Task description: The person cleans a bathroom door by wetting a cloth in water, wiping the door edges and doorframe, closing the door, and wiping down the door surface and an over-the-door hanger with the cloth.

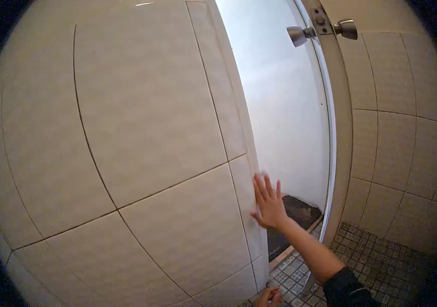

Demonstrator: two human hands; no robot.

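The edge of a cream tiled wall (240,176) ran down the centre of the frame, its long axis near upright and leaning left at the top; the right hand (270,205), just right of centre, was the nearer one, reaching up and left from a dark sleeve (349,289) at lower right; its fingers were spread wide around nothing, right beside the edge, though whether the palm pressed on it could not be told; what seemed to be the left hand (269,298) showed only as fingertips at bottom centre, its grip impossible to tell; at upper right a door (342,128) stood edge-on, with a metal knob (296,36) on its left side; a dark mat (301,211) lay behind the right wrist; no brand, label or writing could be read.
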